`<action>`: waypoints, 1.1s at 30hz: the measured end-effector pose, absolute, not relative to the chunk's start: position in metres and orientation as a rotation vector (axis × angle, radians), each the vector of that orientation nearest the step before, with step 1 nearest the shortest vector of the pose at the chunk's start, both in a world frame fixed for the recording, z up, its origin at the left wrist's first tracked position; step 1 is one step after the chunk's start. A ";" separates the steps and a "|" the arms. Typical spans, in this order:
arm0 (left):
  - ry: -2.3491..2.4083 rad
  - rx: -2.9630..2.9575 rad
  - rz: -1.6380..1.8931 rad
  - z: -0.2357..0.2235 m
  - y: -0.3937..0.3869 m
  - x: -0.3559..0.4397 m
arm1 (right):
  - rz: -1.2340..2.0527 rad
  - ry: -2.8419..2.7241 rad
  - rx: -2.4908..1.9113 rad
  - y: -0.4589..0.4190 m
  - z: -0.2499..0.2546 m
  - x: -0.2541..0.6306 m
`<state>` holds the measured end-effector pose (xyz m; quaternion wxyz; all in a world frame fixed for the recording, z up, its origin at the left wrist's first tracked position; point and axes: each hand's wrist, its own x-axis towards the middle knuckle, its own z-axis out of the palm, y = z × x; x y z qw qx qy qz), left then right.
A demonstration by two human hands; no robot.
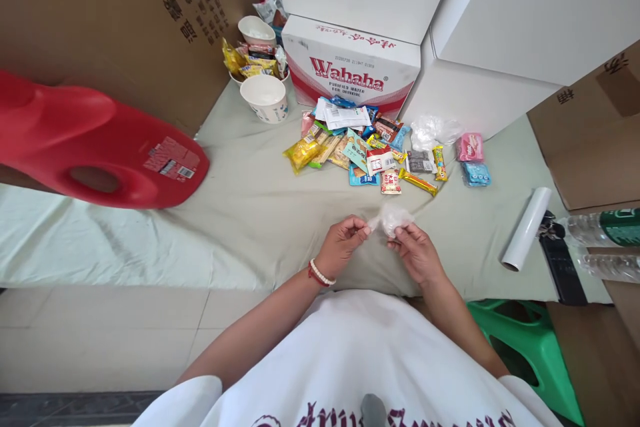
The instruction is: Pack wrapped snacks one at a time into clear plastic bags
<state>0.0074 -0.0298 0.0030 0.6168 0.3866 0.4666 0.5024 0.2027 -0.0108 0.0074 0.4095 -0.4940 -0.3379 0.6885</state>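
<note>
My left hand (343,244) and my right hand (416,252) are both pinched on a thin clear plastic bag (391,218), held between them just above the pale cloth-covered surface (240,213). The left wrist wears a bead and red-string bracelet. Beyond the hands lies a pile of several small snack packets (365,147), yellow, blue, red and pink. A crumpled clear plastic bag (434,128) rests at the pile's right side.
A red plastic jug (100,140) lies at the left. Paper bowls (265,95) with packets stand by a white Wahaha carton (350,67). Right side: a white roll (526,228), keys, water bottles (605,228), cardboard, a green stool (530,347).
</note>
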 end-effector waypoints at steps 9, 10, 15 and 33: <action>0.881 0.652 1.125 -0.004 -0.048 -0.007 | 1.652 -0.747 -1.291 -0.006 0.003 0.237; 0.886 0.676 1.133 -0.006 -0.049 -0.006 | 1.523 -0.827 -1.360 -0.007 0.001 0.237; 1.041 0.919 1.207 -0.013 -0.052 -0.003 | 1.252 -1.111 -1.450 -0.026 0.008 0.217; 1.156 1.323 1.162 -0.012 -0.067 -0.013 | 1.767 -1.231 -1.326 -0.027 0.020 0.170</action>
